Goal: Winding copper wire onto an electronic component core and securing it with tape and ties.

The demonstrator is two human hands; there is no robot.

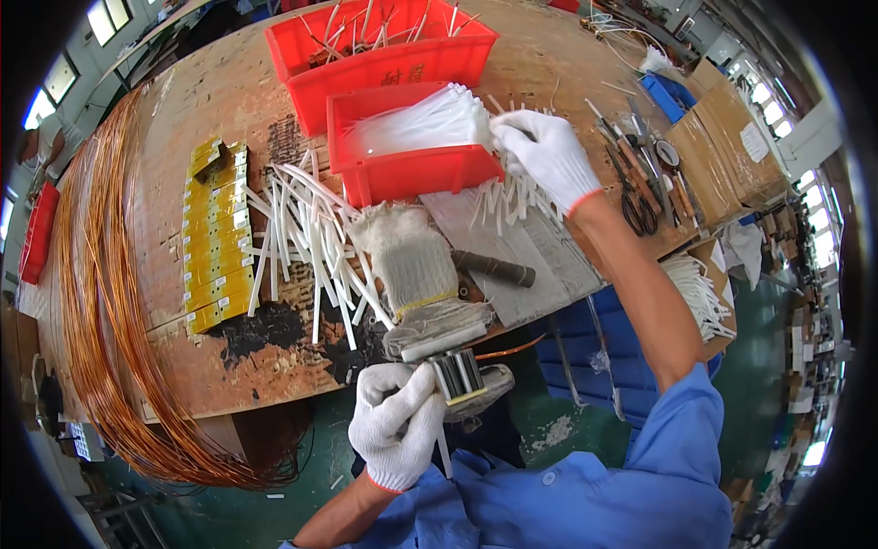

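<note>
My left hand (398,425), in a white glove, is closed in a pinch beside a small slotted metal core (457,373) with dark bars and a yellow lower edge. A thin white strip (444,455) hangs below those fingers; what they pinch is hidden. The core sits against a cloth-wrapped support (412,261) at the table's front edge. Out to the right, my gloved right hand (549,156) pinches at the ends of white cable ties (430,121), heaped in a red bin (416,174).
Another red bin (384,87) with wired parts stands behind. White tubes (315,242) lie loose beside yellow-taped pieces (218,242). Copper wire coils (105,302) hang over the left edge. Scissors (638,209), hand tools and a cardboard box (732,137) are at right; a blue crate (585,361) is below.
</note>
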